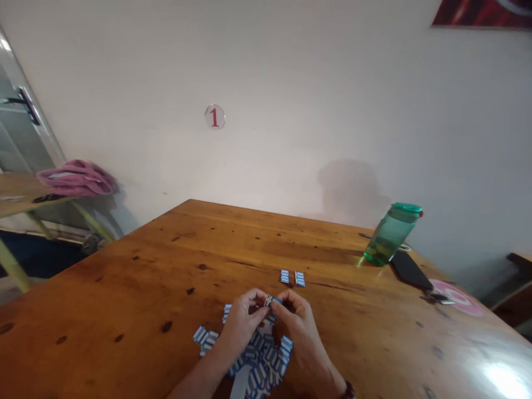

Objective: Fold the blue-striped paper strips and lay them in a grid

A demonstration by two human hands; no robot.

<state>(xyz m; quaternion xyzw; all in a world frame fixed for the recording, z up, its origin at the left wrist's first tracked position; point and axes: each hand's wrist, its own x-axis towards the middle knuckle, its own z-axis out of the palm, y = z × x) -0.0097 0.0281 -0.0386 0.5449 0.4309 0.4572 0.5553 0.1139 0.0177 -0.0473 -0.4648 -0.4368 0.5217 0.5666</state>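
Just above the pile, my left hand (245, 321) and my right hand (302, 327) meet, with thumbs and fingers pinched on a small blue-and-white striped piece (272, 301). Its exact kind is too small to make out. Below and between my wrists lies a loose heap of similar striped pieces (260, 368), partly covered by my left forearm. A pale flat strip (240, 382) pokes out of the heap near the bottom edge. Beyond my fingers, two striped pieces (285, 276) lie flat side by side, a narrow gap between them.
The wooden table (166, 277) reaches to a white wall. At the right stand a green bottle (393, 235), a dark flat phone-like object (411, 270) and a pink round mat (457, 298). On a side table at the left lies a pink cloth (78, 177).
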